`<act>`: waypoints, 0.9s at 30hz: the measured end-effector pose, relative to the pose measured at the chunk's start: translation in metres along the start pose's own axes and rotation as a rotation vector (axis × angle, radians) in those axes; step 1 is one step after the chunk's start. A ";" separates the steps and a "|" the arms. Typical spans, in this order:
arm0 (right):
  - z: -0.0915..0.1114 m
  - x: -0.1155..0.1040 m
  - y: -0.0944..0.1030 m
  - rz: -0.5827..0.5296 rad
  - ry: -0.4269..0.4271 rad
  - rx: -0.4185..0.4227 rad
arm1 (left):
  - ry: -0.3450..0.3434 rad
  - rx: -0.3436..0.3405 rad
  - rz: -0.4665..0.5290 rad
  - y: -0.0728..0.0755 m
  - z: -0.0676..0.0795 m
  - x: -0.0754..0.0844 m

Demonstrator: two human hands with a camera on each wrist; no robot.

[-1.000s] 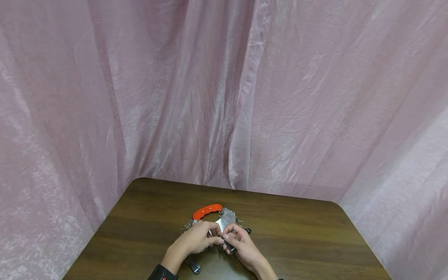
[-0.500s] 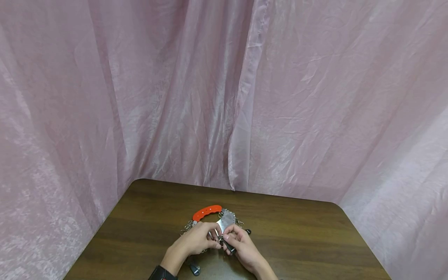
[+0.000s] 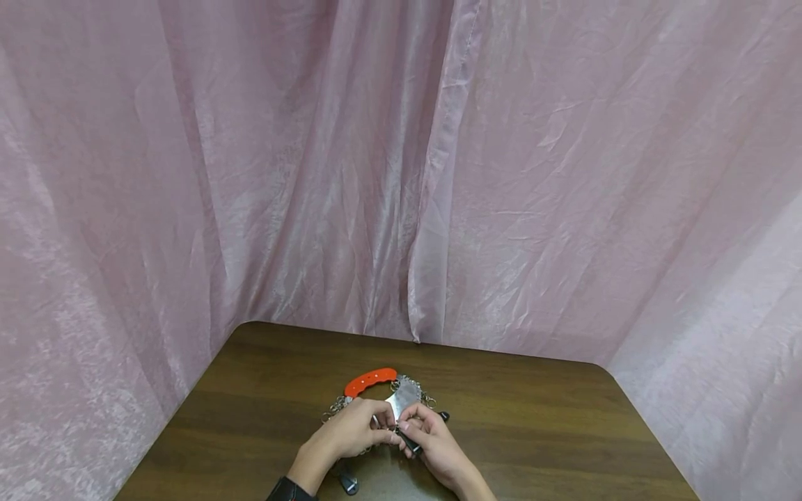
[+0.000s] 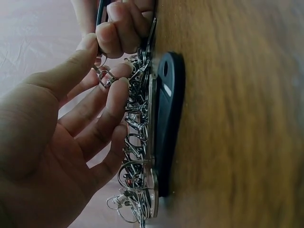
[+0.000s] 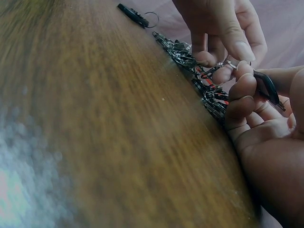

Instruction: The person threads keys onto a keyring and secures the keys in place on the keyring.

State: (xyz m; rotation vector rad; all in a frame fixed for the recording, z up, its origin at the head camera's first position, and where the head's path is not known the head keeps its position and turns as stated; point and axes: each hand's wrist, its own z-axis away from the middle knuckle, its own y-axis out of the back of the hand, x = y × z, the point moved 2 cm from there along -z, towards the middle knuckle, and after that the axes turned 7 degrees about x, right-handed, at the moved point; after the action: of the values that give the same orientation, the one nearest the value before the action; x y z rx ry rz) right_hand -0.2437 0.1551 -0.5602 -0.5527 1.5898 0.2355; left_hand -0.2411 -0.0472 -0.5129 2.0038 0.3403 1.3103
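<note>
My right hand pinches a black key fob, dark and flat with a metal tip at one end. Close against it, my left hand holds a small metal clasp on the fob's ring between thumb and fingers. Both hands are over a large ring-shaped key holder. It has an orange grip and a silver plate with clasps hung along the edge. Much of the holder's near side is hidden by my hands. The left wrist view shows a row of metal clasps below my left fingers.
One loose-hanging black fob lies on the wooden table near my left wrist. Another black fob lies just beyond my right hand. Pink curtains hang behind the table.
My left thumb and fingers parted a little around the clasp half a second ago. Now the left thumb sits further right, nearer the right fingers. The key holder stays put.
</note>
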 end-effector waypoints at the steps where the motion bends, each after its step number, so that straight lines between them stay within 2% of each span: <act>1: 0.000 0.000 0.000 0.000 0.001 -0.003 | 0.000 0.000 0.001 0.000 0.000 0.000; 9: 0.000 -0.001 -0.001 0.008 0.007 0.006 | 0.008 -0.018 0.030 -0.002 -0.001 -0.002; 20: 0.000 -0.001 -0.001 -0.001 0.011 -0.003 | 0.011 -0.034 0.022 -0.001 -0.001 0.000; 27: 0.000 0.000 0.000 -0.008 -0.010 0.014 | -0.012 -0.033 -0.033 -0.003 0.002 0.003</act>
State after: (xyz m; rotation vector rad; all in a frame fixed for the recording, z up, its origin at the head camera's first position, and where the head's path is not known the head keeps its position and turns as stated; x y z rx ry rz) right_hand -0.2437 0.1548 -0.5606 -0.5460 1.5779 0.2208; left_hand -0.2378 -0.0442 -0.5132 1.9700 0.3431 1.2751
